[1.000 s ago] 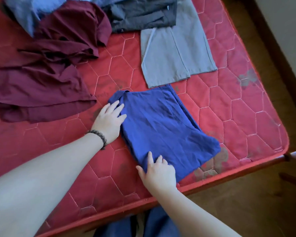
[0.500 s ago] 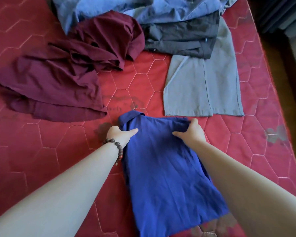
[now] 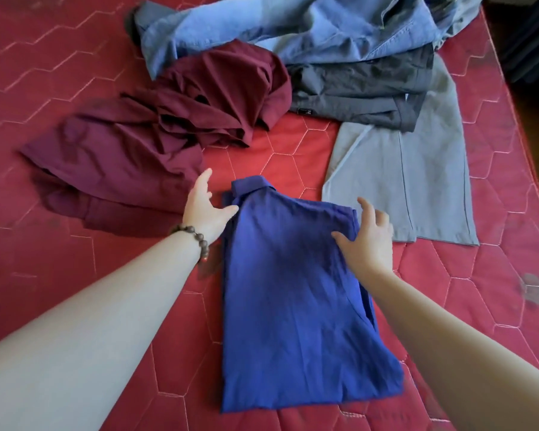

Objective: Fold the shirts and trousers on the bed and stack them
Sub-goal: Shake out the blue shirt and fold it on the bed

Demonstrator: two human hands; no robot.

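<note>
Head view of a red quilted mattress (image 3: 75, 66) with hexagon stitching. No writing could be read: a small dark tag on the dark grey garment (image 3: 358, 88) carried pale marks too small to make out. The folded blue shirt (image 3: 293, 293) lay flat at the centre, collar toward 12 o'clock, its long axis running from 12 to 6 o'clock. The left hand (image 3: 204, 209), with a beaded bracelet (image 3: 196, 239) at the wrist, was released, fingers extended toward 12 o'clock and thumb tip touching the shirt's left shoulder edge just below the collar. The right hand (image 3: 369, 236) was likewise open, thumb resting on the shirt's upper right corner, fingers spread and raised above that edge. At 10 o'clock from the shirt, a crumpled maroon garment (image 3: 131, 154) lay just beside the left hand's fingertips; whether they touched it could not be told. At 1 to 2 o'clock, a flat pale grey garment (image 3: 411, 178) lay close to the right hand, its upper end overlapped by the dark grey garment. A light blue denim garment (image 3: 293, 29) lay rumpled at 12 o'clock, resting over the dark grey one and next to the maroon one. Both forearms crossed the lower field, the right covering part of the shirt's right edge.
</note>
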